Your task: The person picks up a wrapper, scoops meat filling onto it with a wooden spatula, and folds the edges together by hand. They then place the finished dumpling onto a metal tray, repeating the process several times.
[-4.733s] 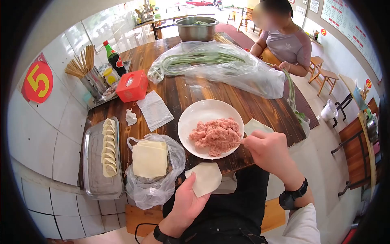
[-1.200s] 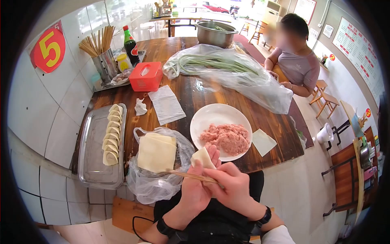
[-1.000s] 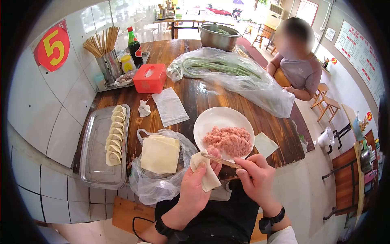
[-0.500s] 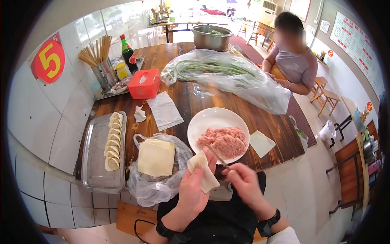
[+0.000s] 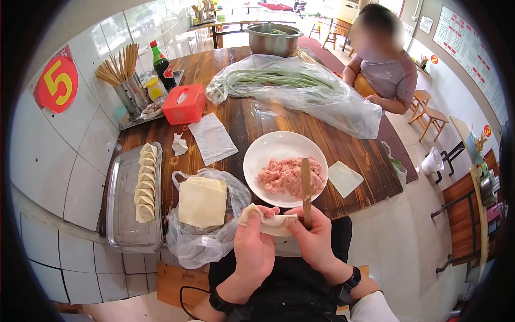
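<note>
Between both hands, in front of the plate, a wonton wrapper [image 5: 276, 225] is folded over into a narrow strip. My left hand [image 5: 254, 251] pinches its left end. With thumb and fingers my right hand [image 5: 316, 240] grips the right end, also keeping hold of a flat wooden stick [image 5: 306, 185] that points up. Whether filling lies inside the fold is hidden. Just beyond is a white plate [image 5: 256, 150] with pink minced meat [image 5: 284, 176]. To the left, a stack of square wrappers [image 5: 202, 204] rests on a clear plastic bag [image 5: 196, 249].
A clear tray [image 5: 123, 231] at left holds a row of folded wontons [image 5: 145, 185]. A single wrapper [image 5: 345, 179] lies right of the plate. Farther off are a napkin [image 5: 212, 139], red tissue box [image 5: 184, 104], bagged green vegetables [image 5: 279, 80], a metal pot [image 5: 273, 40] and a seated person [image 5: 383, 70].
My right hand has come in from the right to the wrapper, and the stick has swung upright. The wrapper has gone from lying open on my left fingers to folded.
</note>
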Tool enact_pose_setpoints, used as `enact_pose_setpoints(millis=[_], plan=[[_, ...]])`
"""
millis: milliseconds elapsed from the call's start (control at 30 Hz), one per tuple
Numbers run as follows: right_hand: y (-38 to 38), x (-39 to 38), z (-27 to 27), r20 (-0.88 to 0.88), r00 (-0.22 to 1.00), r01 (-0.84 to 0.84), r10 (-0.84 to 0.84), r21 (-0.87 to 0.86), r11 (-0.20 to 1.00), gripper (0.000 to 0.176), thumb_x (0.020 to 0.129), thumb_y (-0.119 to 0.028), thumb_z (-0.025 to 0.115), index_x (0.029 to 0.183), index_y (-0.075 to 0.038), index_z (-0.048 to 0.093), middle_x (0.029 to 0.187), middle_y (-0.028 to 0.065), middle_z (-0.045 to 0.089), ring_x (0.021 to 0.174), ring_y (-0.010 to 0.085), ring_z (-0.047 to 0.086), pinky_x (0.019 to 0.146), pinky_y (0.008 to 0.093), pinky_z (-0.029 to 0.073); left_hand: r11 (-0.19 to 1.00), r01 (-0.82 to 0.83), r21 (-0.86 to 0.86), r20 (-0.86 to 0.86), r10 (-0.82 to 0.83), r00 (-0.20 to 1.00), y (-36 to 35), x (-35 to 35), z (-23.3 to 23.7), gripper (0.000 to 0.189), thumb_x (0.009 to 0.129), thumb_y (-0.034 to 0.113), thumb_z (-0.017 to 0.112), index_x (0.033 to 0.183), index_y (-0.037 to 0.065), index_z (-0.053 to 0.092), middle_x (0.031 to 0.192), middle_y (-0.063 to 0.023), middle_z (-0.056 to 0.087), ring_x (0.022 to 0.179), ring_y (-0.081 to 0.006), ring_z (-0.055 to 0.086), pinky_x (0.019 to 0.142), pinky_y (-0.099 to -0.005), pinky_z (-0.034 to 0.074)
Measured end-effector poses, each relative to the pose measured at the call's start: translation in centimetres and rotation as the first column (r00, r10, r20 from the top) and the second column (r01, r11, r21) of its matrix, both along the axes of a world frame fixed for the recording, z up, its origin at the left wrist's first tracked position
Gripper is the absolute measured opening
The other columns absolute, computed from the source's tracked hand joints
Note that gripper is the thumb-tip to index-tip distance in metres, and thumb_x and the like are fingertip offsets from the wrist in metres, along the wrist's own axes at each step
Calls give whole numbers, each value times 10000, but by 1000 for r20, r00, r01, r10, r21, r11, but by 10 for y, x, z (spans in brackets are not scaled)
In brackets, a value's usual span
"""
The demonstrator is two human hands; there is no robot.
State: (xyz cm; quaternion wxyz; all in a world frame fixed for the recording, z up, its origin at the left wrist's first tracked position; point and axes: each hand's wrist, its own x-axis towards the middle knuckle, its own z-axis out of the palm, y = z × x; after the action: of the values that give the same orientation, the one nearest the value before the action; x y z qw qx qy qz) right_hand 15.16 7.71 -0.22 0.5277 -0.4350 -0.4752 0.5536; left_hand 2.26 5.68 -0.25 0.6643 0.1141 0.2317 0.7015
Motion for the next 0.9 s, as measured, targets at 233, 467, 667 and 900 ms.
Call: enact_pose_setpoints(millis=[233, 467, 667, 900], plan=[[30, 21, 43, 556, 824, -339, 105, 337, 878, 106, 835, -10, 721, 938, -37, 719, 800, 73, 625, 712, 167, 644, 642, 271, 490, 992, -61, 109, -780, 123, 613, 4, -11, -6, 180, 1053, 174, 512, 1035, 21, 607, 1009, -66, 645, 982, -183, 610, 918, -347, 457], [29, 18, 67, 834, 534, -479, -141, 436, 762, 127, 815, -151, 714, 861, -102, 606, 811, 51, 619, 664, 295, 651, 557, 378, 519, 923, 17, 384, -918, 380, 113, 4, -9, 5, 122, 928, 8, 607, 1042, 3, 651, 1005, -135, 679, 983, -323, 639, 1002, -418, 463], [32, 14, 66, 775, 592, -430, -222, 536, 726, 164, 793, -140, 720, 927, -145, 625, 830, 19, 618, 663, 263, 658, 541, 364, 516, 930, 39, 366, -920, 355, 166, -1, -10, 14, 232, 894, -27, 617, 1120, -1, 662, 1148, -169, 687, 1106, -361, 637, 1101, -481, 404], [30, 17, 52, 675, 685, -355, -276, 640, 681, 165, 705, -54, 774, 807, -112, 659, 812, 1, 638, 649, 221, 659, 543, 328, 521, 953, 64, 296, -930, 272, 249, 2, -8, 10, 265, 893, -30, 636, 1155, -20, 678, 1223, -171, 668, 1140, -302, 646, 1030, -445, 476]])
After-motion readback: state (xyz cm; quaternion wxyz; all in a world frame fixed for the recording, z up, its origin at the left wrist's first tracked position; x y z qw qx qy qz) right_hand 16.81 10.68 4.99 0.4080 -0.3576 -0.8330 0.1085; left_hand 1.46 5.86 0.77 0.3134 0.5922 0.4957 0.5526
